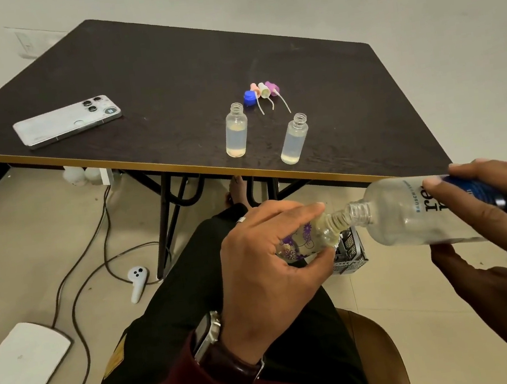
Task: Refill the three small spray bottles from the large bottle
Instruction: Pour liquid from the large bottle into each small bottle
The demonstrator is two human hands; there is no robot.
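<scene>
- Low at 5 o'clock in the head view, a small flower-printed spray bottle [304, 241] is gripped by the left hand [269, 270], fingers and thumb curled round its body, above the lap.
- At 4 o'clock, the large bottle [416, 212] is clasped by the right hand [495, 224], fingers over its blue label and thumb beneath; it is tipped nearly level, neck pointing toward 9 o'clock.
- Its threaded mouth is held against the open neck of the small bottle; a little clear liquid is seen in the small one, while the large one looks mostly clear near its shoulder.
- On the dark table [165, 74], near the front edge, two uncapped small bottles are stood upright and apart: the left bottle [236, 131] and the right bottle [294, 139], each largely filled with pale liquid.
- Just beyond them, toward 12 o'clock, a blue cap [250, 98] and three spray heads [264, 89] with dip tubes are laid together.
- At 10 o'clock on the table, a phone [67, 120] is laid face down.
</scene>
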